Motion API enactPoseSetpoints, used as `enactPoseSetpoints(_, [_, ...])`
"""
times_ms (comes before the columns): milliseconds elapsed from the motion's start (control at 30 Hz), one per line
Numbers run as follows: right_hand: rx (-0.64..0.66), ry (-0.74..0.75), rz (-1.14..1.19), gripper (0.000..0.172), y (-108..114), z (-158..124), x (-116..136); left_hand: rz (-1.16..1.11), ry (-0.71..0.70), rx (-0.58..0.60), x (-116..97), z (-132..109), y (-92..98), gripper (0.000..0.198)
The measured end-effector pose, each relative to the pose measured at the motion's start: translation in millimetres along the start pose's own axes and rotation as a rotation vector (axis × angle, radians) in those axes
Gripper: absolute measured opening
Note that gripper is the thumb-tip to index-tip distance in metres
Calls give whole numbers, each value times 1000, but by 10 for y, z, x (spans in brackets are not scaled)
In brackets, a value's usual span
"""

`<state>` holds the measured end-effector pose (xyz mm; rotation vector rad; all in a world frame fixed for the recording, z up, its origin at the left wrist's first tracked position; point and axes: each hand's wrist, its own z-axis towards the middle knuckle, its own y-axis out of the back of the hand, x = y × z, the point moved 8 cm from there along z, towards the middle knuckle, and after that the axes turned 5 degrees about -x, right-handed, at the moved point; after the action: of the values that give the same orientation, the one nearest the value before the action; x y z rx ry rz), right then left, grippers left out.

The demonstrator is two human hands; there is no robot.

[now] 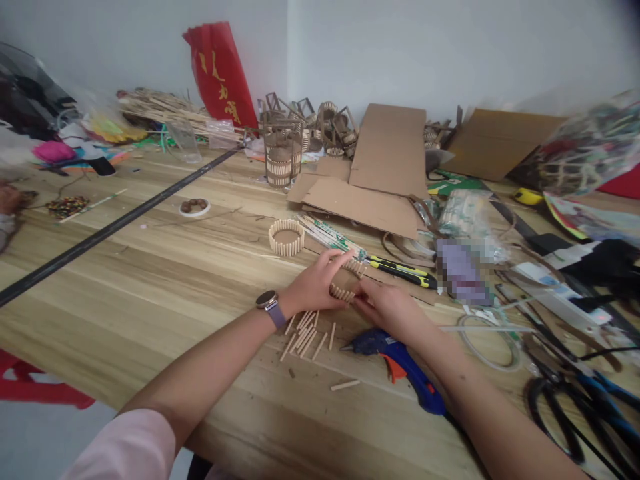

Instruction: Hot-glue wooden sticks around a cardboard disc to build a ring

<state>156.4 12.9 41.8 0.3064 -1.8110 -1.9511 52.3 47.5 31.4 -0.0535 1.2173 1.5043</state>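
My left hand (pixel 315 283) and my right hand (pixel 387 308) are both closed round a small round stick ring (pixel 350 280), a cardboard disc edged with short wooden sticks, held on the table between them. The left wrist wears a watch (pixel 267 301). Several loose short sticks (pixel 305 339) lie just below my left hand. A blue glue gun (pixel 395 360) lies on the table under my right forearm. A finished stick ring (pixel 287 237) stands a little beyond my left hand.
Yellow-black utility knives (pixel 400 270), cardboard sheets (pixel 385 170), stick-built baskets (pixel 280 157), scissors (pixel 575 400), a tape roll (pixel 490 340), a long black bar (pixel 110 227) and a red bag (pixel 223 73) crowd the wooden table (pixel 150 287). Another person's hand (pixel 7 200) shows at far left.
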Motion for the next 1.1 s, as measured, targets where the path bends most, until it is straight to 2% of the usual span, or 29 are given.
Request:
enactPoseSetpoints(133, [1, 4, 118, 15, 54, 0, 12, -44, 3, 14, 8, -2, 2, 106])
enactPoseSetpoints(200, [-31, 12, 211, 23, 124, -4, 8, -74, 15, 27, 15, -4, 6, 106])
enactPoseSetpoints(267, [-72, 17, 247, 24, 216, -16, -15, -103, 17, 35, 15, -6, 17, 105])
enactPoseSetpoints(400, [-85, -29, 170, 17, 396, -63, -103, -148, 7, 17, 12, -3, 69, 105])
enactPoseSetpoints(533, [36, -99, 64, 21, 502, -166, -137, -136, 34, 15, 34, -7, 60, 113])
enactPoseSetpoints(667, [278, -147, 14, 31, 374, -410, -114, -76, 72, 11, 53, -13, 22, 117])
enactPoseSetpoints(800, [420, -288, 36, 14, 137, -739, -208, -38, 63, 4, 29, -3, 15, 111])
enactPoseSetpoints(967, [418, -393, 137, 11, -86, -1025, -301, -28, 66, -4, 26, 3, 30, 112])
enactPoseSetpoints(1100, [276, -458, 309, 7, -156, -1137, -399, -32, 64, -5, 31, -3, 30, 111])
